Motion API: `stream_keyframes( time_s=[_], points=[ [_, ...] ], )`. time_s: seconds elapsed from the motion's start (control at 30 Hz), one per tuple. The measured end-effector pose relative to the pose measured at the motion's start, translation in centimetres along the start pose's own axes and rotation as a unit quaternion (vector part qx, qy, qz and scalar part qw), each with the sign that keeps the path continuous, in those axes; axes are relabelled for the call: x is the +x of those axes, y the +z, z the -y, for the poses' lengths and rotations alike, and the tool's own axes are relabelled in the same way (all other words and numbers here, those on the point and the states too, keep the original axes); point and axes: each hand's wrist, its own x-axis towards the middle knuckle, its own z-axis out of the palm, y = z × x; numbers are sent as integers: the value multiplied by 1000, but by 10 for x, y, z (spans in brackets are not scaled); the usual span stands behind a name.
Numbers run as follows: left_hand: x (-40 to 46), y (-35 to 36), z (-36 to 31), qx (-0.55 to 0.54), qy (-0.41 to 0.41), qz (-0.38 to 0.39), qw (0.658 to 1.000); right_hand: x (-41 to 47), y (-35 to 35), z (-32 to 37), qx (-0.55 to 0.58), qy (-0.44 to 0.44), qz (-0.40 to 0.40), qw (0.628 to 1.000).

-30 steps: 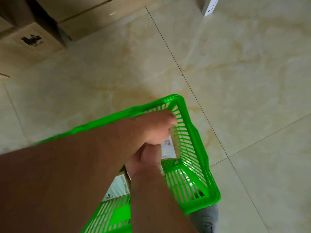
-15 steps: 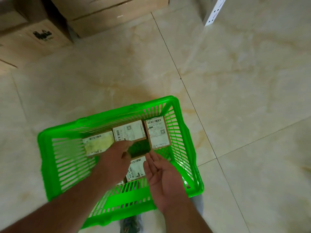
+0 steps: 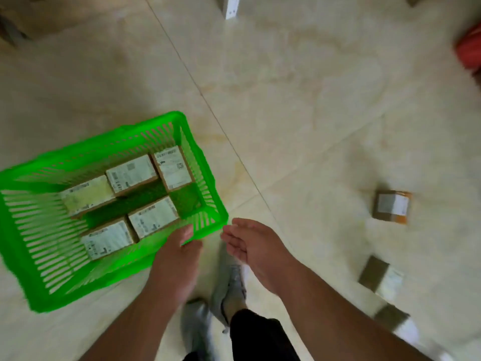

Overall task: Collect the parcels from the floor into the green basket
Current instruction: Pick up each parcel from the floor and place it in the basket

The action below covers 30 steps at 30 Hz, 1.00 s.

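Our left hand (image 3: 177, 259) grips the basket (image 3: 23, 230) at its near rim; five parcels (image 3: 153, 217) lie inside. Our right hand (image 3: 256, 250) hangs relaxed beside the basket. Blurred parcels (image 3: 391, 207) lie well right.

Cream marble-pattern floor tiles (image 3: 312, 113), glossy, crossed by thin dark grout lines, one running diagonally from top centre down toward lower right. White perforated post base (image 3: 231, 7) standing on tile at top edge, cut off by frame. Brown cardboard carton (image 3: 18, 24) at top-left corner, blurred, only partly in view. Red object (image 3: 469, 52) at right edge, blurred, identity unclear. Two grey sneakers (image 3: 230, 290) on tile at bottom centre, side by side, toes pointing up-frame. Black trouser leg (image 3: 260, 340) above right-hand sneaker.
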Motion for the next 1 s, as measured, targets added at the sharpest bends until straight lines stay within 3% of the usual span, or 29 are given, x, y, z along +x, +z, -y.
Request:
stream_keyframes(
  time_s=[0.27, 0.4, 0.67, 1.0],
  points=[
    [-83, 85, 29, 140, 54, 162, 975, -68, -159, -117, -31, 38, -157, 986],
    [-121, 113, 42, 204, 64, 190, 958, -110, -210, -165, 18, 53, -222, 973],
    [-166, 210, 49, 228, 72, 222, 945, -136, -319, -245, 89, 62, -284, 953],
    [-244, 431, 83, 284, 81, 244, 924, -124, -521, -365, 151, 98, -313, 932]
  ],
)
